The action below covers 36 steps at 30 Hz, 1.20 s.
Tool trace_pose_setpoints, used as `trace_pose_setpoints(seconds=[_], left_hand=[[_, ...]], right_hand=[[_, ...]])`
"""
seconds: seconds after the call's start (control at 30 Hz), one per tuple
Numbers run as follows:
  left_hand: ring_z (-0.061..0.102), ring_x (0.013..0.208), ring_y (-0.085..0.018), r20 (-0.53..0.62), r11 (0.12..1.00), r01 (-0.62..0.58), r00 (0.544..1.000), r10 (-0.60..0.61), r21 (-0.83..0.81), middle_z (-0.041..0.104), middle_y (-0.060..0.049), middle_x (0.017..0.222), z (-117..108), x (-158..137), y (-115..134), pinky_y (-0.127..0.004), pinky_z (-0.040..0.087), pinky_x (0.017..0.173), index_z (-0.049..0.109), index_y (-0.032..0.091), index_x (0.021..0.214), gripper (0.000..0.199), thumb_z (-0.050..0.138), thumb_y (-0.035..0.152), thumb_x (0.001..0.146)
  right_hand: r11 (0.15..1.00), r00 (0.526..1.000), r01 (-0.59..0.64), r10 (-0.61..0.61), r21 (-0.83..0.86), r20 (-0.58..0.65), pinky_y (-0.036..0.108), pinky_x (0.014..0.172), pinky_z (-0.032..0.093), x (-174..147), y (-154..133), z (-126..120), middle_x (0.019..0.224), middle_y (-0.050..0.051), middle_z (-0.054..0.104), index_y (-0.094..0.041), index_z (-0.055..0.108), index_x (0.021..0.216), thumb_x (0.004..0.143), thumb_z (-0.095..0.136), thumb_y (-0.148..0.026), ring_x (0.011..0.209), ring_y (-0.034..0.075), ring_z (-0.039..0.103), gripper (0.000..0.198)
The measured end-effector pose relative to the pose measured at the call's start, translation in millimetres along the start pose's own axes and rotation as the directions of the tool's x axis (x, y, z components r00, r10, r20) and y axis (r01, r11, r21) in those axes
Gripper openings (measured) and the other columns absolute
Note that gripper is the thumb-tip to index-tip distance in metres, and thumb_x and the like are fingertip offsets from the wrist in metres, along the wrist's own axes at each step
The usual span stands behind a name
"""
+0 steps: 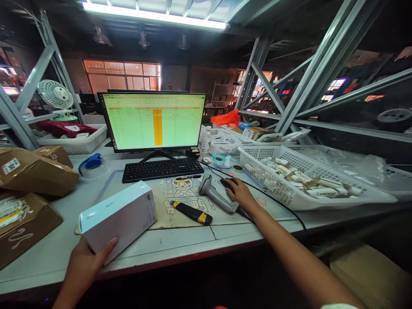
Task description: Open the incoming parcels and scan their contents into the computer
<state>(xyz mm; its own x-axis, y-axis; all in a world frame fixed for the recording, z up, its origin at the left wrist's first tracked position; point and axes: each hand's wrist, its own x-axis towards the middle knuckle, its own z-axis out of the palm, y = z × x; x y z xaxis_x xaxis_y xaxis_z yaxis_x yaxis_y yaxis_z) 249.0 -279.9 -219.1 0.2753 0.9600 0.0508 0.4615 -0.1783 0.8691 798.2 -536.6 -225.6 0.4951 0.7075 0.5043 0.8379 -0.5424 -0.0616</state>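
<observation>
My left hand [92, 259] grips the near end of a white box [125, 229], thumb on its side, tilted over the desk's front left. My right hand [240, 194] rests over a black computer mouse [228, 184] on the printed desk mat [161, 216]. Just left of that hand lies a grey barcode scanner [219, 197]. Between the box and the scanner is a black and yellow utility knife [191, 212]. Behind them sit a black keyboard [162, 169] and a monitor [154, 122] showing a spreadsheet with one orange column.
Brown cartons [35, 171] crowd the left side, near a blue tape dispenser [92, 163]. White baskets [273, 176] with tube-like packages line the right. A plastic bottle [206, 139] and a tape roll [219, 160] stand by the monitor. A black cable [273, 197] crosses the mat's right side.
</observation>
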Motion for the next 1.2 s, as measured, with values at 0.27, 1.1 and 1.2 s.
trace_pose_setpoints(seconds=[0.27, 1.1, 1.2], left_hand=[[0.072, 0.097, -0.041, 0.002, 1.000, -0.009, 1.000, 0.009, 0.011, 0.077, -0.018, 0.105, -1, 0, -2, -0.049, 0.060, 0.082, 0.067, 0.015, 0.108, 0.081, 0.074, 0.080, 0.059], [0.073, 0.098, -0.034, -0.001, 0.981, -0.164, 0.986, 0.165, -0.105, 0.076, -0.016, 0.109, -2, -9, 7, -0.044, 0.061, 0.083, 0.065, 0.013, 0.115, 0.069, 0.074, 0.067, 0.072], [0.073, 0.096, -0.034, 0.025, 0.969, -0.162, 0.985, 0.170, -0.188, 0.077, -0.017, 0.105, -7, -10, 12, -0.042, 0.061, 0.082, 0.067, 0.011, 0.110, 0.068, 0.074, 0.066, 0.071]], right_hand=[[1.000, 1.000, 0.009, -0.009, 0.001, -0.005, 0.051, 0.102, 0.052, 0, -1, -1, 0.139, 0.017, 0.053, -0.022, 0.060, 0.143, 0.099, 0.043, -0.038, 0.121, 0.034, 0.059, 0.050], [0.976, 0.989, 0.150, -0.145, 0.156, -0.042, 0.055, 0.101, 0.054, 5, 20, 11, 0.139, 0.015, 0.057, -0.026, 0.065, 0.138, 0.096, 0.044, -0.053, 0.126, 0.036, 0.060, 0.054], [0.952, 0.991, 0.045, -0.006, 0.302, -0.132, 0.057, 0.108, 0.049, 16, 9, -14, 0.141, 0.017, 0.057, -0.021, 0.064, 0.138, 0.092, 0.048, -0.058, 0.130, 0.038, 0.057, 0.061]])
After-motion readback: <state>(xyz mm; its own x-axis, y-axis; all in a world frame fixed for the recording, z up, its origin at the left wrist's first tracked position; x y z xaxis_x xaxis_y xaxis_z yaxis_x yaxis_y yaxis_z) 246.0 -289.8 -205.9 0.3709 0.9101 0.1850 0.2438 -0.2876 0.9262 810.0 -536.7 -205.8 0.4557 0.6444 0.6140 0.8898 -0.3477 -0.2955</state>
